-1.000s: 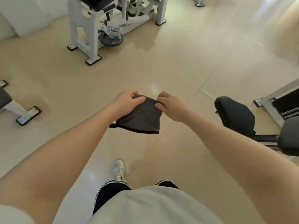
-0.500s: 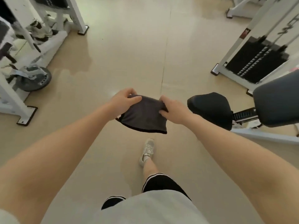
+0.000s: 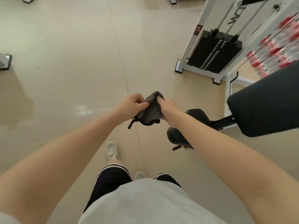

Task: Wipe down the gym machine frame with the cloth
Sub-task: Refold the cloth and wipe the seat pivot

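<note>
A dark grey cloth point(image 3: 151, 109) is bunched up between both hands in front of my chest. My left hand point(image 3: 133, 105) pinches its left side with thumb and curled fingers. My right hand point(image 3: 168, 109) grips its right side, fingers tucked into the folds. A short black loop hangs from the cloth's lower left corner. The gym machine's white frame point(image 3: 196, 35) stands at the upper right, holding a black weight stack point(image 3: 213, 51). Neither hand touches the machine.
A black padded seat point(image 3: 196, 116) and a large black pad point(image 3: 265, 102) of the machine sit just right of my right arm. Another machine's foot point(image 3: 6, 61) shows at the left edge. Shiny beige floor point(image 3: 72, 62) spreads ahead. My feet are below.
The view has swung right, bringing the weight stack machine closer. My hands have drawn together and the cloth has gone from spread flat to bunched.
</note>
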Demonstrator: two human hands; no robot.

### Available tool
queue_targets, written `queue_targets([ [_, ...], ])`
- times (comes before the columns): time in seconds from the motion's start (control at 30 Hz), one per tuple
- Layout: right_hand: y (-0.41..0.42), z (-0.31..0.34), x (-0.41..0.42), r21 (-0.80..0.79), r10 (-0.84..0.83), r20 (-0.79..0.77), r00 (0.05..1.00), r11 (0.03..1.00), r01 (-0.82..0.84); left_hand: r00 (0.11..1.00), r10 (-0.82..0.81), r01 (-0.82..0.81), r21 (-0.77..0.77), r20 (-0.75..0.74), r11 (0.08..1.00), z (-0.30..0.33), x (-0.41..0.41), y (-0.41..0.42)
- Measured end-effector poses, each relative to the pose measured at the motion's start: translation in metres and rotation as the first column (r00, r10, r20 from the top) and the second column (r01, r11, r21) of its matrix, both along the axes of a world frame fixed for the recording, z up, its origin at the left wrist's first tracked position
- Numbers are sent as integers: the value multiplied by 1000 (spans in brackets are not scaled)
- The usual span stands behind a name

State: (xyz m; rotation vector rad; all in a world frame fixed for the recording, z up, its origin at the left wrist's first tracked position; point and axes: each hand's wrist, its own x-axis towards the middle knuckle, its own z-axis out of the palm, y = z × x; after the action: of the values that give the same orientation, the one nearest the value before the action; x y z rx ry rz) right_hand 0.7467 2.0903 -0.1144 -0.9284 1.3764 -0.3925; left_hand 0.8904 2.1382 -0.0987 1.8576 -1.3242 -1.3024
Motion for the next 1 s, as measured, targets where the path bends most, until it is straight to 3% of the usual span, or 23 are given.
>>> queue_targets([
  [0.1, -50, -6, 9, 129, -214, 253, 943, 974, 187, 994, -110, 110, 23, -24, 994, -12, 5, -71],
  [0.17, -84, -10, 18, 97, -231, 300, 925, 973, 212, 981, -191, 192, 17, -42, 981, -20, 14, -120],
  [0.3, -161, -14, 57, 16, -331, 209, 920, 942, 335, 926, -375, 377, -60, 41, 924, -28, 39, -221],
  [0.53, -268, -37, 90, 42, -561, 168, 811, 826, 562, 891, -454, 454, -65, 9, 889, -53, 53, -352],
  [0.63, -302, -59, 70, 102, -690, 125, 712, 723, 683, 845, -533, 529, -73, -44, 845, -73, 29, -392],
  [0.77, -339, -90, 27, 170, -773, 183, 607, 633, 755, 768, -640, 637, -68, -32, 768, -109, -11, -438],
  [0.9, -366, -125, -19, 196, -822, 96, 561, 568, 799, 711, -684, 687, -46, -160, 725, -149, -56, -472],
  [1.0, -381, -160, -46, 207, -803, 19, 595, 586, 784, 652, -728, 744, -8, -212, 668, -190, -83, -492],
])
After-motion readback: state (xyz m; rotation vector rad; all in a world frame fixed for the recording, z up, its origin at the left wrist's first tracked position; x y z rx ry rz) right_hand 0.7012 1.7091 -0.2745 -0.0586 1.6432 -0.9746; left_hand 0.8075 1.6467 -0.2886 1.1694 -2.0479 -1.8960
